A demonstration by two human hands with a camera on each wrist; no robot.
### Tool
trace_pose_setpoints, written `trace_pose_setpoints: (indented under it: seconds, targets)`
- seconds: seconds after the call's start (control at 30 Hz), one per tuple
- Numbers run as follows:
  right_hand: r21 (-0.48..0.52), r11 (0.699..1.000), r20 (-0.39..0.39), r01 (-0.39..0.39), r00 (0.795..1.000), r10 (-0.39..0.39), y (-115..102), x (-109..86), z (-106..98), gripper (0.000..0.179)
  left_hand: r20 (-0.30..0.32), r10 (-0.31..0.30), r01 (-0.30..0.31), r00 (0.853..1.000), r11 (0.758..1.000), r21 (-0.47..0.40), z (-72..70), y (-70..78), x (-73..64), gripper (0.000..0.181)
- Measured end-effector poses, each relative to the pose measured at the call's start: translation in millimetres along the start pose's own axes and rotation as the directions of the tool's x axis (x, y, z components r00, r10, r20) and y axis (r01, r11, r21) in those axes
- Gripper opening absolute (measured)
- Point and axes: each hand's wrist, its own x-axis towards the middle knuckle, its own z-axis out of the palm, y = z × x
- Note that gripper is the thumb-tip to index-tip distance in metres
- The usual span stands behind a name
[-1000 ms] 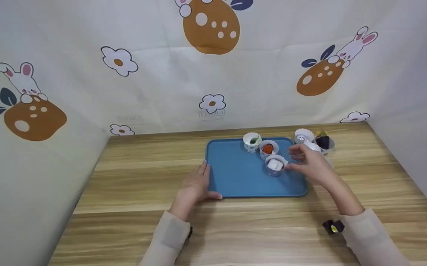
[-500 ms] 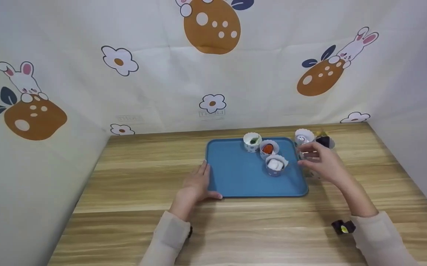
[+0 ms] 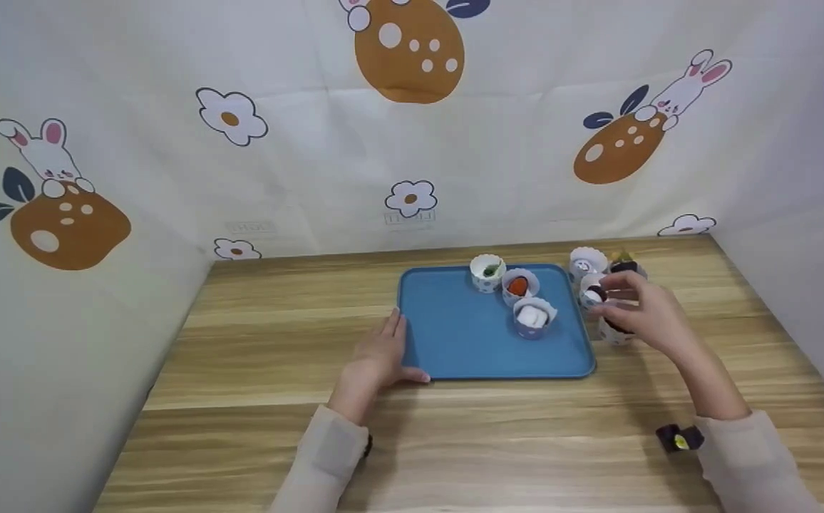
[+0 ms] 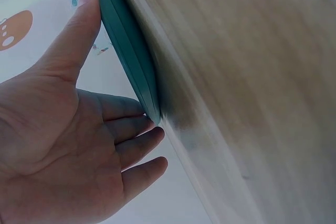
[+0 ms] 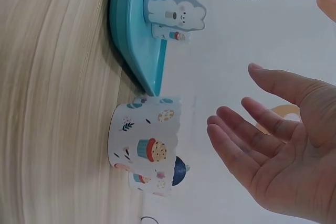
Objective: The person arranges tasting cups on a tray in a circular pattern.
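My left hand [image 3: 378, 354] lies against the left edge of the blue tray [image 3: 455, 349], fingers straight and thumb at its front rim. In the left wrist view, the thumb and fingertips touch the green-blue tray rim [image 4: 128, 51]. My right hand [image 3: 644, 310] is over the paper cups right of the tray, fingers slightly bent; the right wrist view shows nothing in it. Nearest its fingertips is a cup [image 3: 589, 301] with something dark and white inside. Partly below the hand stands another patterned cup [image 3: 617, 333]; the right wrist view shows a cupcake-print cup [image 5: 142, 135].
On the tray stand a cup with something green [image 3: 486, 279], a cup with something red [image 3: 519, 291] and a cup with white pieces [image 3: 532, 324]. Two more cups, one white [image 3: 587, 262], stand behind my right hand. Dark rolls [image 3: 679, 438] lie by the right sleeve.
My right hand has moved right, from beside the cup with white pieces to above the cups off the tray. The dark rolls have shifted right with the sleeve. My left hand stays put.
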Motion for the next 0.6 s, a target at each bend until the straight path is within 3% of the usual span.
trace_pose_setpoints:
  seconds: [0.3,0.6]
  targets:
    - [-0.022,1.0,-0.021,0.005,1.0,-0.006,9,-1.9,-7,0.048,-0.003,-0.004,0.004,1.0,1.0,-0.009,0.4,-0.6,0.2,0.113]
    - [0.0,0.999,0.001,-0.037,0.999,0.037,21,-2.1,-10,0.053,0.01,-0.01,0.01,1.0,1.0,-0.004,0.0,0.2,0.5,0.114]
